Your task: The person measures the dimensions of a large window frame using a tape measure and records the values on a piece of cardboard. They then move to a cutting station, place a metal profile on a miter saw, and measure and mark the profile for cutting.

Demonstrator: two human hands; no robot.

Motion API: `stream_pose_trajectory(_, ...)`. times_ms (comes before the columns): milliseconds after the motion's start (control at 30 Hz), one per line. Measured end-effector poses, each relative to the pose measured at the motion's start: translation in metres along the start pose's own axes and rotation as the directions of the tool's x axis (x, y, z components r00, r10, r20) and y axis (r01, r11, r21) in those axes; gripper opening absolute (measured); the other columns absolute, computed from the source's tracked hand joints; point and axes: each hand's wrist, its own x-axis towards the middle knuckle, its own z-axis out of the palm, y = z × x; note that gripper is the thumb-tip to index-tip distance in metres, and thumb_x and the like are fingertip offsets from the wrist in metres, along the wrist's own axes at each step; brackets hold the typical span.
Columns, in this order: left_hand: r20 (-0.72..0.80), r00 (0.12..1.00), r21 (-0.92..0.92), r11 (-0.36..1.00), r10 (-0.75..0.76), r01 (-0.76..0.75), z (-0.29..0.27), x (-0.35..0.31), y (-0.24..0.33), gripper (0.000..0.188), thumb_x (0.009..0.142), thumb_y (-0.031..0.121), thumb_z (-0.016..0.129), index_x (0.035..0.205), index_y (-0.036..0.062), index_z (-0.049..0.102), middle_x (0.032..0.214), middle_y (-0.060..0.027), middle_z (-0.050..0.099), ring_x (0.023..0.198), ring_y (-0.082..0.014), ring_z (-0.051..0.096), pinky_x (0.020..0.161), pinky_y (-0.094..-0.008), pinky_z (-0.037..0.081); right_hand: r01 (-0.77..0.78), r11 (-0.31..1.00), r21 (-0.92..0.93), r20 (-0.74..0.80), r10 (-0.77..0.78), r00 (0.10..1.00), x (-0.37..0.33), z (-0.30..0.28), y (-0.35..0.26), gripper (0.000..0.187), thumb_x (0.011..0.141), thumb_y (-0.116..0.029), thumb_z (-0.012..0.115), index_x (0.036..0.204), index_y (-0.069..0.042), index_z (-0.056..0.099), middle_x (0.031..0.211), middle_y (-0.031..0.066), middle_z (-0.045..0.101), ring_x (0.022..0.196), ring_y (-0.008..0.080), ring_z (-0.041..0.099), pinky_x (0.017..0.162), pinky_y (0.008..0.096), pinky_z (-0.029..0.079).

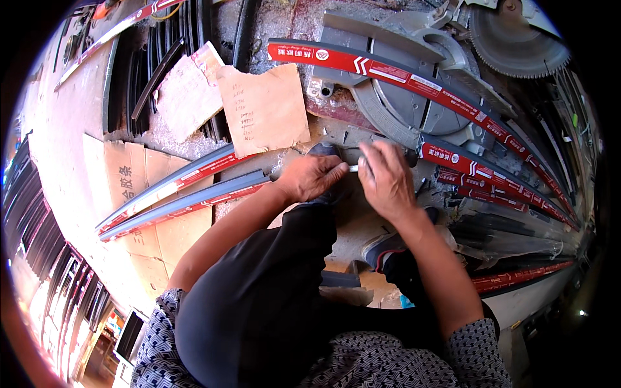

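Over my knees, my left hand (313, 176) is closed, thumb and fingertips pinched together. A short, pale, stick-like piece (353, 168) shows between its fingertips and my right hand (388, 181). The right fingers curl round the other end; its kind is too small to make out. Just beyond my left hand lies a brown cardboard piece (265, 110) with handwritten figures. Left of that hand, two grey profile bars with red film, one of them a lower bar (187, 204), rest on flattened cardboard (145, 174). Right of my right hand lies a red-filmed bar (472, 167).
A mitre saw with a grey round base (394, 107) and toothed blade (517, 42) stands at the far right. A long red-filmed bar (401, 76) crosses its base. Dark profiles (155, 84) lie at the far left, and plastic-wrapped ones (511, 236) at the right.
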Motion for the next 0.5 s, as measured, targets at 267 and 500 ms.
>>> stream_pose_trajectory(267,0.033,0.999,-0.023,0.999,0.031,-0.03,0.004,-0.001,-0.004,0.036,0.109,0.038,0.054,0.104,0.0046,0.067,0.09,-0.0212,0.068,0.089,-0.0442,0.067,0.078,-0.0492,0.054,-0.551,0.754,0.358,0.296,0.468,0.832,-0.064,0.046,0.012,0.022,0.105,-0.021,0.06,0.109,-0.002,0.068,0.083,0.021,0.065,0.077,0.0384,0.065,0.074,0.0462,0.052)
stream_pose_trajectory(500,-0.09,0.978,-0.086,0.98,-0.188,0.18,0.0,0.003,-0.011,0.037,0.107,0.034,0.054,0.123,0.0019,0.062,0.107,-0.025,0.073,0.098,-0.0432,0.071,0.087,-0.0469,0.056,-0.651,0.691,0.313,0.249,0.602,0.759,-0.082,0.058,0.056,0.027,0.107,-0.027,0.058,0.11,-0.003,0.069,0.082,0.0164,0.066,0.075,0.0226,0.063,0.074,0.0373,0.052)
